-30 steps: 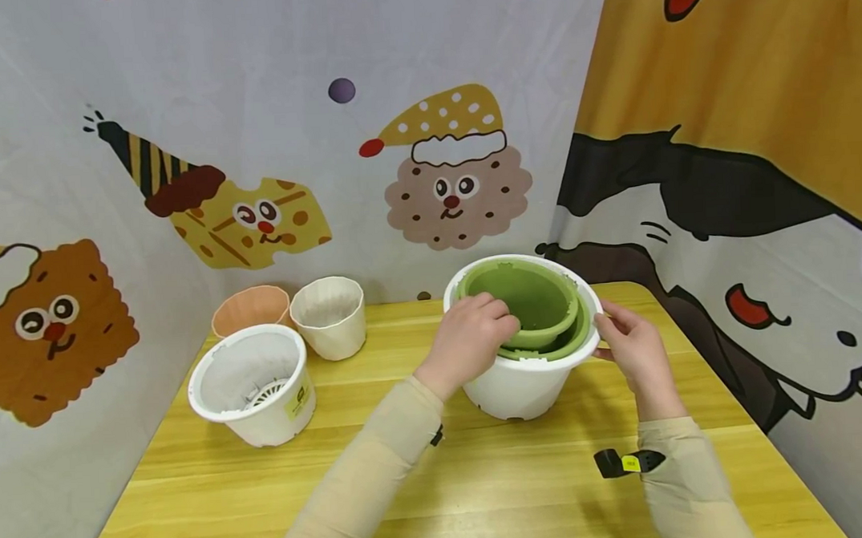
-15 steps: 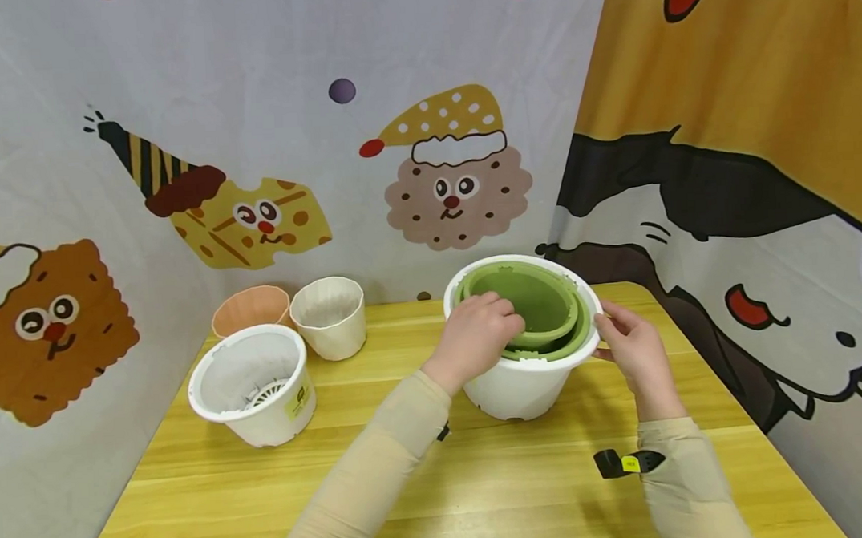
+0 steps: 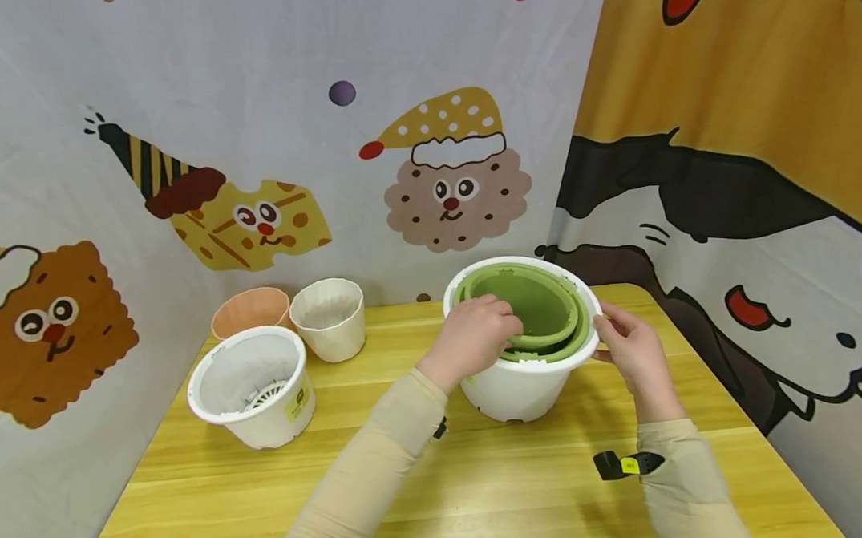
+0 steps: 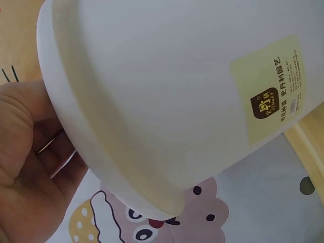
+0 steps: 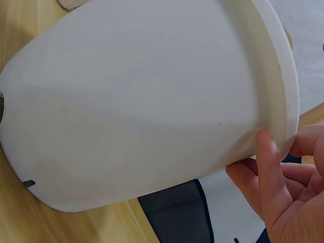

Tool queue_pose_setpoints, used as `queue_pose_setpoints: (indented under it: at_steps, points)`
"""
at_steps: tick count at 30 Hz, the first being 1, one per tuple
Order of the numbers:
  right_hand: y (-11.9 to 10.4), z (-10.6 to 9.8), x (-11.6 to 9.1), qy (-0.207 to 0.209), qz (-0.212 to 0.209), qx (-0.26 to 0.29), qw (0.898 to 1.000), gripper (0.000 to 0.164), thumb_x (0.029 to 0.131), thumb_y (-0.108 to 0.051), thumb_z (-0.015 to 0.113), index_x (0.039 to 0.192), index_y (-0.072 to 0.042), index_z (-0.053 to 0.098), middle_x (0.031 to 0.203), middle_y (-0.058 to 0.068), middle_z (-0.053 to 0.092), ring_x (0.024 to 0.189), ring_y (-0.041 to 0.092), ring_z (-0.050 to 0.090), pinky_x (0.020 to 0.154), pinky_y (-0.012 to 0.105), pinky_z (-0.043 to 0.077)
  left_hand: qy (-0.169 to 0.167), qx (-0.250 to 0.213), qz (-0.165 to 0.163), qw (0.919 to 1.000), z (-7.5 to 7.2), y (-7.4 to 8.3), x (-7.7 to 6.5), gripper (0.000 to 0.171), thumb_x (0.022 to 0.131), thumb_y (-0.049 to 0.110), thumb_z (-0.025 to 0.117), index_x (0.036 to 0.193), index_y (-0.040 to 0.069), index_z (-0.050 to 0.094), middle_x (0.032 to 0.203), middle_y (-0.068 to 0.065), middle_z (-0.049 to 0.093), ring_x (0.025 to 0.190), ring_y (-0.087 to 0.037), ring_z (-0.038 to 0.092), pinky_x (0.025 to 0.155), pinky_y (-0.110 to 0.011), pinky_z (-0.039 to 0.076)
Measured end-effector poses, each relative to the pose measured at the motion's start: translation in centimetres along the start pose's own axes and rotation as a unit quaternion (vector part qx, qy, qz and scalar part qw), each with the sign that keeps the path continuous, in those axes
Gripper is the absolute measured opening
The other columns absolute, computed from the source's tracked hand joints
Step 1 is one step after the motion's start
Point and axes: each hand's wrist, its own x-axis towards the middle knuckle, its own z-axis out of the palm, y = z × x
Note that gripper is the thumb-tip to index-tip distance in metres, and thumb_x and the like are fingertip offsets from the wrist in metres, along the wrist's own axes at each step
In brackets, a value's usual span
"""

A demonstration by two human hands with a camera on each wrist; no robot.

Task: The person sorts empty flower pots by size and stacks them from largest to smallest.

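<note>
A large white flower pot (image 3: 516,394) stands on the table with two green flower pots nested inside it. The inner green pot (image 3: 537,300) sits tilted within the outer green pot (image 3: 584,326). My left hand (image 3: 477,339) reaches over the white rim from the front left and pinches the inner green pot's rim; its fingertips are hidden inside. In the left wrist view, that hand is beside the white pot's rim and a label (image 4: 271,91) shows on the wall. My right hand (image 3: 633,352) holds the white rim at the right, thumb and fingers on either side of it.
At the left stands another white pot (image 3: 279,420) with a slotted bottom. Behind it are an orange pot (image 3: 248,313) and a cream pot (image 3: 336,337). A printed cloth (image 3: 348,192) hangs close behind the wooden table (image 3: 527,489).
My left hand has shifted slightly right, then a touch back, and the inner green pot has moved a little with it. My right hand stays on the white rim.
</note>
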Motion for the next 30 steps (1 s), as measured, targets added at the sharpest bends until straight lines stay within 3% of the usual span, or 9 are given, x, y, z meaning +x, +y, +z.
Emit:
queue_pose_setpoints:
  at_steps: [13,30]
  points:
    - [0.1,0.07,-0.01,0.006,-0.002,-0.003,1.0,0.053,0.105,-0.026,0.048,0.149,0.001,0.039,0.142,0.026,0.046,0.089,0.001,0.055,0.069,0.02,0.057,-0.052,-0.024,-0.008,0.9983,-0.57,0.11,-0.26,0.018,0.087,0.019,0.076,0.105,0.021,0.077,0.101,0.007,0.07,0.096,-0.013,0.061,0.086,-0.024,0.05]
    - [0.09,0.1,0.0,0.005,-0.002,0.001,1.0,0.053,0.105,-0.027,0.048,0.149,0.0,0.04,0.142,0.026,0.047,0.089,0.001,0.056,0.069,0.02,0.057,-0.048,-0.032,0.0,0.9983,-0.6,0.15,-0.37,0.021,0.088,0.008,0.073,0.103,0.021,0.078,0.097,0.007,0.07,0.094,-0.013,0.062,0.086,-0.023,0.05]
